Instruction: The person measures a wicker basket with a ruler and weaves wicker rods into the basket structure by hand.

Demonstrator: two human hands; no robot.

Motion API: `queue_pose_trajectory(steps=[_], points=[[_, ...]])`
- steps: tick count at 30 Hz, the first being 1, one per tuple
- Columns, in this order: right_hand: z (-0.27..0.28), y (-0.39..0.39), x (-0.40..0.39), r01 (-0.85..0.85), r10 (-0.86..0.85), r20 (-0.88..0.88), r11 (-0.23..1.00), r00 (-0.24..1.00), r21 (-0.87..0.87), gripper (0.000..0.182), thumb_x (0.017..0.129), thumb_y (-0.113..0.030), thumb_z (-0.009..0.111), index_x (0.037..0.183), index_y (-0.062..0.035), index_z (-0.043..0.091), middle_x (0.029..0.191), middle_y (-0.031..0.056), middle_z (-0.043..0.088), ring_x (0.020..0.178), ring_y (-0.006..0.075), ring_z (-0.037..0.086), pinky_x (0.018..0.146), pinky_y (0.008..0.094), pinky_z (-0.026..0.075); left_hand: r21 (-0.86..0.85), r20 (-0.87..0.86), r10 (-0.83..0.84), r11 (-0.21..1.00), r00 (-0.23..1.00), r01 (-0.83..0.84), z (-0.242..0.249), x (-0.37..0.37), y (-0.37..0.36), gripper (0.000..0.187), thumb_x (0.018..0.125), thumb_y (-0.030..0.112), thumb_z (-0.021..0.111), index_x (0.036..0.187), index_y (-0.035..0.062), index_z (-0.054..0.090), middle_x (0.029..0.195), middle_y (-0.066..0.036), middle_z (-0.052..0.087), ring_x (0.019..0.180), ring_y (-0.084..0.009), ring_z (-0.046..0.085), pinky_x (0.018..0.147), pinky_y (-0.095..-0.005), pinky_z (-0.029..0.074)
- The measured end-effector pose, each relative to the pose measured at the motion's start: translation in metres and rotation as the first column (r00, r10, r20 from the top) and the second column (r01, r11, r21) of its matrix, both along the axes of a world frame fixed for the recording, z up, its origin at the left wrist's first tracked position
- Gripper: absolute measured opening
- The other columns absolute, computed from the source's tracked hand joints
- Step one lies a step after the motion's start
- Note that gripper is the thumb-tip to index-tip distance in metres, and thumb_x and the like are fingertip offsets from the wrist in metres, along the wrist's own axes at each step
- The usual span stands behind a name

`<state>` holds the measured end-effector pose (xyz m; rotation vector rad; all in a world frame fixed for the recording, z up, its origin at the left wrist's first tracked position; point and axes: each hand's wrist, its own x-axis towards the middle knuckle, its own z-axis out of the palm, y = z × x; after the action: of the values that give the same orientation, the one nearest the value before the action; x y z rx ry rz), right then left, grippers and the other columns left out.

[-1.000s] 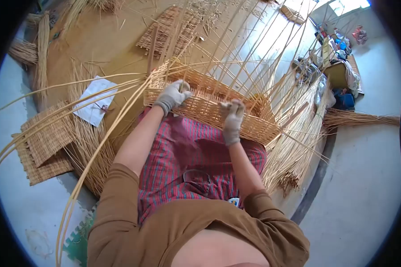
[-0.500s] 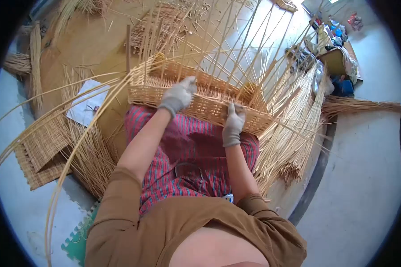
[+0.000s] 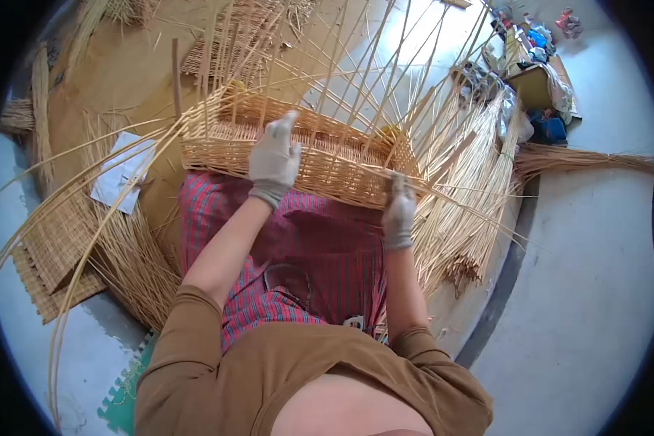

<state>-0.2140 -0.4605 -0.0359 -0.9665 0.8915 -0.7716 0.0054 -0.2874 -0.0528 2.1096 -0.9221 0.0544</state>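
A long woven basket (image 3: 327, 176) lies across my lap, tilted down to the right, with upright stakes (image 3: 370, 73) rising from its far side. My left hand (image 3: 273, 160), in a pale glove, is at the near wall left of the middle; its fingers point up over the rim and it is unclear whether they grip it. My right hand (image 3: 400, 211), also gloved, closes on the near rim by the right corner, its fingertips slightly blurred. Long loose strands (image 3: 87, 192) sweep out from the basket's left end.
Bundles of cane lie at the right (image 3: 472, 196) and left (image 3: 134, 254). A white paper (image 3: 123, 172) and woven mats (image 3: 58, 247) are at the left. Another woven piece (image 3: 232, 47) lies beyond the basket. A green foam mat (image 3: 127, 396) is at lower left.
The view has shifted, and the basket sits slightly further left. My left hand has turned more upright at the near wall, while my right hand has moved to the right along the rim.
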Motion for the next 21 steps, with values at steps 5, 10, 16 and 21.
queue_pose_trajectory(steps=[5,10,16,21], points=[[0.077,-0.041,0.092,-0.327,-0.056,-0.458,0.623,0.887,-0.71,0.035,0.092,-0.004,0.064,0.127,-0.0084,0.065,0.132,0.0154,0.064,0.115,0.0305,0.063,0.098,0.0399,0.053,0.375,0.041,-0.215,0.909,0.976,0.184,0.031,-0.073,-0.022,0.076,0.085,0.022,0.075,0.153,0.0304,0.043,0.131,-0.008,0.057,0.099,-0.0341,0.065,0.087,-0.0424,0.055],[0.054,-0.101,0.119,-0.228,0.147,-0.174,0.665,0.974,-0.711,0.062,0.097,-0.003,0.057,0.155,-0.0126,0.035,0.119,0.0099,0.065,0.085,0.0194,0.067,0.083,0.0323,0.058,0.439,0.179,-0.237,0.888,0.955,0.138,0.003,-0.065,-0.033,0.073,0.086,0.015,0.07,0.151,0.0389,0.046,0.119,-0.011,0.057,0.079,-0.028,0.065,0.072,-0.0425,0.056],[0.009,-0.049,-0.075,0.144,-0.152,-0.027,0.972,0.988,-0.184,0.015,0.101,-0.005,0.056,0.115,-0.0011,0.06,0.097,0.007,0.07,0.086,0.0189,0.07,0.077,0.0318,0.06,0.28,0.414,-0.35,0.927,0.84,0.248,0.006,-0.061,-0.048,0.057,0.089,0.007,0.059,0.138,0.0357,0.061,0.117,-0.01,0.06,0.082,-0.0273,0.064,0.074,-0.0427,0.055],[0.035,-0.112,0.014,-0.132,-0.21,-0.252,0.461,0.945,-0.878,0.038,0.1,-0.012,0.058,0.138,-0.008,0.052,0.115,0.0089,0.069,0.11,0.0203,0.065,0.094,0.0321,0.054,0.399,-0.096,-0.318,0.856,0.943,0.329,0.034,-0.147,-0.102,0.087,0.085,0.023,0.075,0.159,0.0328,0.029,0.138,-0.018,0.048,0.097,-0.0344,0.068,0.082,-0.0471,0.057]])
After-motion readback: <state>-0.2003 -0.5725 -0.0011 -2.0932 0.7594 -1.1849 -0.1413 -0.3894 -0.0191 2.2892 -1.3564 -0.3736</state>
